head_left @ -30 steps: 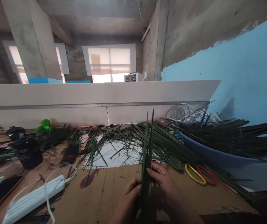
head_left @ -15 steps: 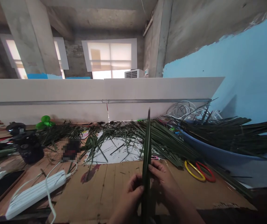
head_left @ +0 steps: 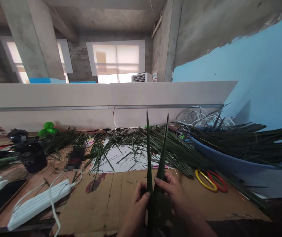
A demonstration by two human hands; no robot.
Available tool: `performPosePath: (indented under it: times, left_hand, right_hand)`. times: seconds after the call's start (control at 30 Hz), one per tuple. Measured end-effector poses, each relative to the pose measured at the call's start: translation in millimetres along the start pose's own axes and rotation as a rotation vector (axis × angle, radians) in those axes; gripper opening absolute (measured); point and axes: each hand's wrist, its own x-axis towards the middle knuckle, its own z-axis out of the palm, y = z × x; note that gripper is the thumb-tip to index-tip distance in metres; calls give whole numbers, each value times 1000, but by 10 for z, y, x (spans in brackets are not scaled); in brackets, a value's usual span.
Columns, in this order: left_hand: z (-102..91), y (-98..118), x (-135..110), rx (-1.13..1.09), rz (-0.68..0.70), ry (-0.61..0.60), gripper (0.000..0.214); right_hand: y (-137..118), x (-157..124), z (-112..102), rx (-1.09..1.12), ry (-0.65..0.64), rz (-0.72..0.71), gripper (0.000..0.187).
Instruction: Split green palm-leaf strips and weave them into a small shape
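A long dark green leaf blade (head_left: 149, 161) stands upright, pinched between the thumb and fingers of my left hand (head_left: 139, 204). Beside it, my right hand (head_left: 174, 194) pinches a second pointed strip (head_left: 164, 153) that leans a little to the right. The two strips spread apart toward their tips and come close together low down between my hands. Whether they join at the bottom is too dark to tell. Below my hands lies a brown cardboard sheet (head_left: 89, 210).
Scissors with yellow and red handles (head_left: 206, 184) lie right of my hands. Behind are leaf scraps (head_left: 128, 136) on white paper (head_left: 116, 156). A blue basin (head_left: 217, 158) full of leaves stands right. At left are a power strip (head_left: 39, 204), a phone (head_left: 4, 200) and a black bottle (head_left: 31, 156).
The single upright blade now shows as two strips with their tips apart, one in each hand. My hands have hardly shifted.
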Motion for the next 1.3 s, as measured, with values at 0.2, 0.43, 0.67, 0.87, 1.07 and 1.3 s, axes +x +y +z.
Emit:
performPosePath:
  times: [0.2, 0.43, 0.67, 0.87, 1.07, 1.3]
  left_hand:
    - [-55, -30, 61, -47, 18, 33, 29]
    - [-21, 3, 56, -71, -5, 85, 35]
    - [39, -5, 38, -109, 28, 154, 34]
    - [84, -34, 45, -140, 31, 187, 39]
    - [34, -65, 82, -114, 55, 254, 40]
    - [-70, -72, 185, -195, 48, 356, 44]
  right_hand:
    - [-29, -124, 89, -10, -129, 44, 37]
    - [11, -155, 122, -10, -78, -20, 30]
    - [65, -165, 91, -99, -40, -73, 34]
    - [142, -173, 68, -157, 27, -142, 35]
    - [-14, -285, 155, -237, 90, -181, 36]
    - [-241, -389, 53, -289, 216, -271, 40]
